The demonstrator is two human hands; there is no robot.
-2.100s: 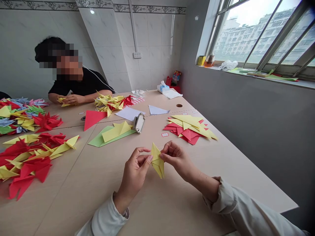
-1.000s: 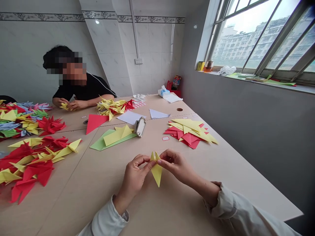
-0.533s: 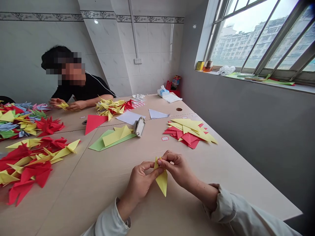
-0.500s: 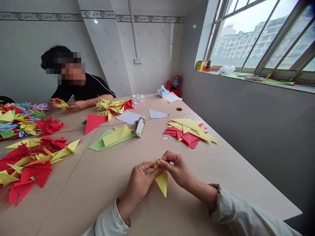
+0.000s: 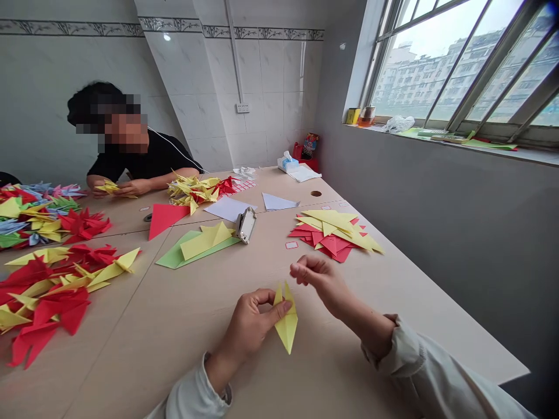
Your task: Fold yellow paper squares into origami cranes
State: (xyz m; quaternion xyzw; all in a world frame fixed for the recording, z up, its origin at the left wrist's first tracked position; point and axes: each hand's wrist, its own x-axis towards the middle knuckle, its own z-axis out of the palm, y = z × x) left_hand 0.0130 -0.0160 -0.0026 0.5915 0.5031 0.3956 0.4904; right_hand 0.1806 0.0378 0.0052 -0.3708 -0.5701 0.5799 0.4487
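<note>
My left hand (image 5: 253, 321) pinches a folded yellow origami paper (image 5: 287, 333) between thumb and fingers, above the table in front of me. The paper is kite-shaped, with two narrow points upward and one long point downward. Up and to the right of it, apart from the paper, hovers my right hand (image 5: 321, 280), its fingers and thumb drawn together with nothing visible in them. Beyond that hand lies a pile of folded yellow and red papers (image 5: 336, 233).
Folded red and yellow paper cranes (image 5: 65, 291) are heaped at left, with a multicoloured heap behind. A metal stapler-like object (image 5: 246, 224) stands by green and yellow sheets (image 5: 198, 244). Across the table, a person (image 5: 144, 154) handles yellow paper. A wall with a window borders the right.
My right hand has let go of the yellow paper and moved up and to the right. My left hand keeps its hold, and more of the paper shows.
</note>
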